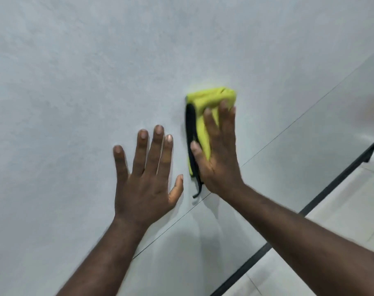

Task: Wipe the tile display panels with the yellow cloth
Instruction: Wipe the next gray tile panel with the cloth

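Your right grip (218, 154) presses the cloth (203, 101) flat on the panel (75, 82), fingers straight. Left grip (145, 180) lies spread on the panel just left, holding nothing. Cloth looks soft, light and folded, so it likely bunches; palm over its middle.

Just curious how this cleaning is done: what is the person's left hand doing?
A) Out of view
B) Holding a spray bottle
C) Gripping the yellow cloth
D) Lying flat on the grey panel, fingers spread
D: the left hand lies flat with spread fingers on the grey tile panel, beside the yellow cloth that the right hand presses.
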The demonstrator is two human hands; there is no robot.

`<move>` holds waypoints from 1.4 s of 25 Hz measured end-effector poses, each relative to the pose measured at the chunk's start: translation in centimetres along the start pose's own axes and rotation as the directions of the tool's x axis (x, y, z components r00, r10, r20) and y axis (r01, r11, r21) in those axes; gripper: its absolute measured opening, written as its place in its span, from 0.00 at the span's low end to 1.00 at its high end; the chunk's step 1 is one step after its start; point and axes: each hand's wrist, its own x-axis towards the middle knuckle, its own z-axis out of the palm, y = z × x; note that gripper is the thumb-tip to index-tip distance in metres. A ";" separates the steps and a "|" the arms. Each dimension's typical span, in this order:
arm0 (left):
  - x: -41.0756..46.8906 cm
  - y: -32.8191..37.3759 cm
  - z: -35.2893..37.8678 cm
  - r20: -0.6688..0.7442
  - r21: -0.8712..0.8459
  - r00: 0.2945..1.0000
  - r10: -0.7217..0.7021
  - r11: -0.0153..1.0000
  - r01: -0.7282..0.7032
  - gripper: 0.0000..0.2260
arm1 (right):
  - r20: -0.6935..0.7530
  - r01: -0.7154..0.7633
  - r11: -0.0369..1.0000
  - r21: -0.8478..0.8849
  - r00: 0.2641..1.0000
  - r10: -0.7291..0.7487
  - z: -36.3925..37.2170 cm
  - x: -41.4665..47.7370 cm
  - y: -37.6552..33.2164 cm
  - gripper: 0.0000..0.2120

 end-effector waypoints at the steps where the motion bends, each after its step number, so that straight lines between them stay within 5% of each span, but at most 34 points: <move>1: -0.3 0.2 0.5 -0.009 0.025 1.000 -0.006 1.000 0.006 0.40 | 0.019 -0.051 0.999 0.011 0.999 0.050 -0.1 -2.1 1.7 0.32; 2: -0.4 0.4 0.7 -0.013 0.046 1.000 -0.015 0.999 0.015 0.41 | -0.033 -0.260 0.963 0.071 0.964 0.263 -0.3 -3.6 3.3 0.32; 4: -0.4 0.5 1.2 -0.019 0.068 0.999 -0.029 0.997 0.030 0.42 | -0.151 -0.656 0.698 0.288 0.689 0.709 -0.6 -4.3 4.3 0.32; 5: -0.5 0.7 1.4 -0.025 0.072 0.999 -0.036 0.997 0.037 0.42 | -0.165 -0.664 0.686 0.298 0.672 0.722 -0.7 -4.3 3.9 0.33; 7: -0.6 0.9 1.7 -0.021 0.061 0.999 -0.038 0.997 0.039 0.43 | -0.122 -0.485 0.854 0.187 0.851 0.510 -0.5 -6.3 4.2 0.34; 8: -0.6 0.9 1.9 -0.020 0.053 0.999 -0.042 0.998 0.043 0.43 | -0.098 -0.451 0.877 0.165 0.877 0.470 -0.4 -7.4 5.1 0.34; 9: -0.7 0.9 2.1 -0.028 0.057 0.998 -0.047 0.997 0.049 0.43 | -0.094 -0.546 0.811 0.210 0.815 0.572 -0.4 -8.2 6.0 0.34; 11: -0.8 1.1 2.3 -0.045 0.069 0.998 -0.052 0.996 0.055 0.43 | -0.069 -0.824 0.420 0.380 0.427 0.902 -0.5 -8.3 6.8 0.34; 12: -0.8 1.2 2.3 -0.052 0.066 0.997 -0.054 0.996 0.057 0.42 | -0.052 -0.856 0.343 0.386 0.351 0.935 -0.5 -7.7 6.2 0.34; 15: -0.8 1.2 2.3 -0.056 0.042 0.997 -0.059 0.997 0.061 0.41 | -0.106 -0.636 0.720 0.278 0.724 0.681 -0.3 -7.7 4.9 0.36; 16: -0.8 1.2 2.2 -0.051 0.040 0.997 -0.059 0.997 0.061 0.41 | -0.129 -0.629 0.729 0.271 0.727 0.675 -0.2 -7.9 5.3 0.36; 19: -0.5 1.1 1.8 -0.043 0.051 0.998 -0.046 0.998 0.049 0.41 | -0.132 -0.817 0.437 0.375 0.420 0.898 0.1 -6.5 5.0 0.33; 20: -0.3 1.1 1.6 -0.046 0.043 0.998 -0.042 0.998 0.044 0.40 | -0.123 -0.786 0.525 0.325 0.516 0.848 0.1 -5.7 3.7 0.33; 22: -0.3 0.7 1.0 -0.053 -0.019 0.998 -0.020 1.000 0.019 0.38 | -0.145 -0.507 0.835 0.214 0.829 0.540 -0.1 -4.4 1.9 0.33; 23: -0.3 0.4 0.7 -0.050 -0.069 0.999 -0.006 0.998 0.002 0.37 | -0.172 -0.426 0.887 0.177 0.874 0.454 -0.2 -3.3 2.0 0.33; 26: -1.4 -2.0 -1.1 -0.064 -0.154 0.998 -0.011 0.988 0.001 0.36 | -0.230 -0.612 0.747 0.260 0.712 0.663 -0.3 0.2 0.5 0.33; 29: -3.3 -5.6 -2.8 -0.081 -0.144 0.993 -0.092 0.986 0.079 0.36 | -0.072 -0.233 0.970 0.073 0.969 0.238 1.2 -1.7 -3.9 0.33; 31: -4.1 -8.4 -3.8 -0.094 -0.121 0.989 -0.115 0.987 0.103 0.36 | -0.113 -0.208 0.975 0.085 0.970 0.216 1.9 0.0 -5.3 0.33; 33: -4.5 -11.2 -4.8 -0.115 -0.108 0.984 -0.133 0.987 0.121 0.37 | -0.230 -0.470 0.848 0.243 0.821 0.522 2.0 4.1 -7.8 0.34; 34: -4.7 -12.6 -5.4 -0.124 -0.109 0.980 -0.155 0.984 0.141 0.37 | -0.232 -0.455 0.864 0.214 0.836 0.497 2.4 5.2 -10.0 0.34; 35: -5.1 -13.8 -5.9 -0.131 -0.115 0.974 -0.184 0.979 0.170 0.38 | -0.185 -0.275 0.955 0.112 0.938 0.292 2.7 5.2 -11.9 0.34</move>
